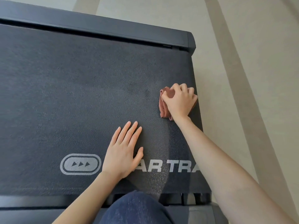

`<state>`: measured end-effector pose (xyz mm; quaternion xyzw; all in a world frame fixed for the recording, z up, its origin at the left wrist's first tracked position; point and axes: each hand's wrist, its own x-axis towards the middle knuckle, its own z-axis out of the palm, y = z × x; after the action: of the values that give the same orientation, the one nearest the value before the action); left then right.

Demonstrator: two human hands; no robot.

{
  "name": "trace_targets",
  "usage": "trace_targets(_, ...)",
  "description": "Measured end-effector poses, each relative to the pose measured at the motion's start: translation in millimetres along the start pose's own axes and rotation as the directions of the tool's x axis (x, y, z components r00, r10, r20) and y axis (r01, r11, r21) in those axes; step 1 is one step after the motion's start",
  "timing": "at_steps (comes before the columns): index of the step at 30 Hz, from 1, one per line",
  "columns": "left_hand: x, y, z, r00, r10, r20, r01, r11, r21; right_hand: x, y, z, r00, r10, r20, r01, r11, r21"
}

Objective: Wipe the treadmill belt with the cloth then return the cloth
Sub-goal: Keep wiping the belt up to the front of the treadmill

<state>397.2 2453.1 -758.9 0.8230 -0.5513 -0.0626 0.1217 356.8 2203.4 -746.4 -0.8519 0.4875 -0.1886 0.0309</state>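
Note:
The dark grey treadmill belt [72, 94] fills most of the view, with a white arrow logo and lettering printed near its lower edge. A bunched reddish-brown cloth [164, 105] lies on the belt close to its right edge. My right hand [179, 101] grips the cloth from above with curled fingers and presses it onto the belt. My left hand [123, 151] rests flat on the belt with straight fingers, just above the lettering and to the lower left of the cloth.
A dark side rail [113, 28] runs along the far edge of the belt, and another rail [40, 201] along the near edge. Pale floor [242, 62] lies to the right. My knee in dark blue trousers [137, 209] is at the bottom.

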Motion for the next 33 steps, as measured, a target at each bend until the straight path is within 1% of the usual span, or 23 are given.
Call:
trace_targets(2, -0.1, 0.1, 0.0, 1.0, -0.003, 0.011, 0.003, 1.0, -0.007, -26.8, 5.3, -12.2, 0.999, -0.006, -0.036, 0.007, 0.999, 0.038)
trace_targets(3, -0.1, -0.1, -0.4, 1.0, -0.008, 0.012, 0.008, 1.0, -0.009, -47.3, 10.4, -19.9, 0.998, -0.032, -0.049, 0.035, 0.998, 0.06)
trace_targets(6, 0.3, 0.3, -1.4, 1.0, -0.014, 0.015, 0.015, 1.0, -0.018, -125.5, 28.9, -48.3, 0.987, -0.158, -0.003, 0.157, 0.981, 0.115)
trace_targets(8, 0.2, 0.4, -1.7, 1.0, -0.011, 0.011, 0.011, 1.0, -0.025, -164.3, 38.8, -61.0, 0.963, -0.269, 0.023, 0.264, 0.956, 0.13)
trace_targets(10, -0.9, 0.2, -0.5, 1.0, -0.01, -0.002, 0.01, 1.0, -0.025, -163.1, 43.0, -59.9, 0.93, -0.367, 0.002, 0.363, 0.919, 0.155)
trace_targets(12, -0.4, -0.5, 1.3, 1.0, -0.009, -0.01, 0.009, 1.0, -0.025, -131.3, 36.1, -48.8, 0.912, -0.408, -0.045, 0.409, 0.893, 0.188)
trace_targets(14, 0.0, -1.0, 1.8, 1.0, -0.006, -0.019, 0.006, 1.0, -0.025, -91.9, 20.9, -31.8, 0.921, -0.38, -0.083, 0.389, 0.901, 0.193)
trace_targets(17, 0.4, -1.3, 2.9, 0.999, 0.008, -0.034, -0.009, 1.0, -0.024, -22.7, -2.4, -7.7, 0.967, -0.242, -0.074, 0.249, 0.962, 0.111)
trace_targets(18, -0.2, -1.7, 3.7, 0.999, 0.009, -0.038, -0.01, 1.0, -0.027, 0.2, -10.3, -2.1, 0.977, -0.214, -0.013, 0.215, 0.974, 0.069)
trace_targets(19, -0.6, -2.0, 4.3, 0.999, 0.005, -0.042, -0.007, 1.0, -0.029, 21.8, -18.5, 3.1, 0.976, -0.201, 0.08, 0.199, 0.979, 0.033)
trace_targets(20, -0.4, -1.7, 4.8, 0.999, 0.0, -0.046, -0.001, 1.0, -0.027, 39.7, -25.7, 7.9, 0.965, -0.196, 0.174, 0.196, 0.98, 0.016)
trace_targets(21, -0.3, -1.2, 4.9, 0.999, -0.005, -0.042, 0.004, 1.0, -0.018, 51.4, -31.6, 11.3, 0.952, -0.192, 0.237, 0.196, 0.981, 0.008)
trace_targets(23, -0.1, -0.7, 3.9, 1.0, -0.016, -0.023, 0.016, 1.0, 0.0, 54.9, -38.9, 11.6, 0.944, -0.179, 0.277, 0.192, 0.981, -0.018)
trace_targets(25, -0.5, -1.5, 1.0, 1.0, -0.02, -0.014, 0.02, 1.0, 0.005, 37.2, -38.0, 5.0, 0.954, -0.172, 0.245, 0.179, 0.984, -0.009)
trace_targets(28, 1.6, -0.9, -1.5, 1.0, -0.013, -0.012, 0.012, 1.0, -0.022, -11.2, -24.6, -9.7, 0.933, -0.312, 0.181, 0.304, 0.95, 0.073)
trace_targets(30, -1.9, -7.8, -3.7, 0.999, -0.036, -0.02, 0.036, 0.999, -0.014, -55.3, -16.9, -23.0, 0.898, -0.424, 0.119, 0.404, 0.901, 0.16)
trace_targets(33, -13.8, -44.5, -12.7, 0.993, -0.106, -0.048, 0.108, 0.994, 0.027, -124.7, -7.3, -44.4, 0.84, -0.538, 0.069, 0.507, 0.824, 0.253)
